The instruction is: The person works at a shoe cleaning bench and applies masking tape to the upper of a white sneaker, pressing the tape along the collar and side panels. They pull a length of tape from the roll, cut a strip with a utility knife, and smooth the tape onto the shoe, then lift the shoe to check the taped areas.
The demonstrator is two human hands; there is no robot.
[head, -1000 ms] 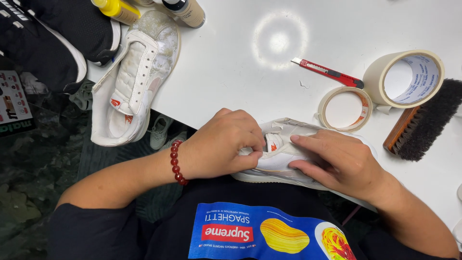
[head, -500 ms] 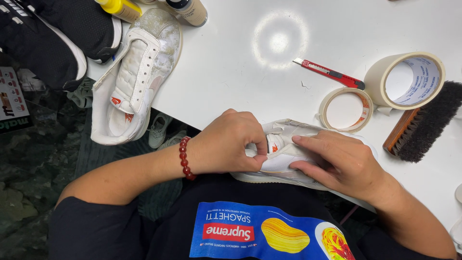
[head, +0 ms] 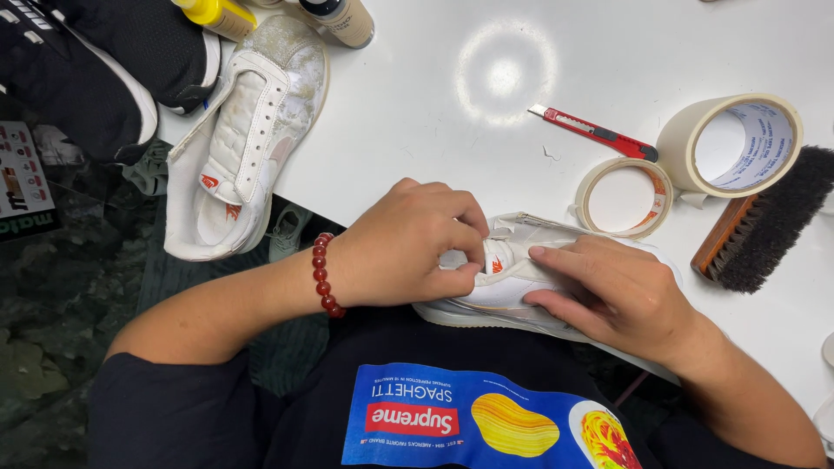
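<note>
Together our left hand (head: 408, 247) and right hand (head: 621, 291) pinch one white sneaker (head: 512, 291) at the table's (head: 452, 113) near edge. Farther off we count one more white sneaker (head: 248, 143), two tape rolls (head: 686, 165), one brush (head: 769, 221), one red cutter (head: 595, 133).

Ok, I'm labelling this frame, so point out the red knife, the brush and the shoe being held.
Red knife (head: 593, 133), head view, middle of its handle.
Brush (head: 769, 217), head view, on the dark bristles.
Held shoe (head: 508, 282), head view, white side panel between the hands.
</note>
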